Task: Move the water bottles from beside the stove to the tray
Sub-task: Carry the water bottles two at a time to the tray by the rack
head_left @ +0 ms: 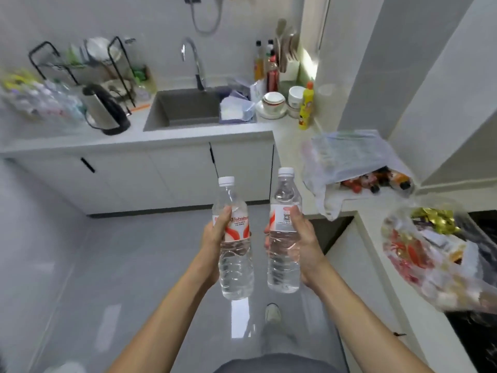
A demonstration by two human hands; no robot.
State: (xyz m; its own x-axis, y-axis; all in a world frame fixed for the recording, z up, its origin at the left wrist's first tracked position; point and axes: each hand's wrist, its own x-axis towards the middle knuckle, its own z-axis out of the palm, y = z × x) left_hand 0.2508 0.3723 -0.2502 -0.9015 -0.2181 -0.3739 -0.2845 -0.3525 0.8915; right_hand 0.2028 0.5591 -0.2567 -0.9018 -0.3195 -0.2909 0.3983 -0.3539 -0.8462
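I carry two clear water bottles with white caps and red-and-white labels, upright, over the grey floor. My left hand [215,235] grips the left bottle [235,265] around its label. My right hand [301,238] grips the right bottle [283,262] the same way. On the far left of the counter sits a blurred tray [16,103] holding several more bottles [51,100]. The black stove [481,227] shows at the right edge, partly covered by a bag.
A kettle [106,111] stands beside the tray's bottles, with a dish rack [80,60] behind. The sink [188,109] and tap are mid-counter. Bowls, sauce bottles and a yellow bottle [306,106] fill the corner. Plastic bags [349,160] of goods lie on the right counter.
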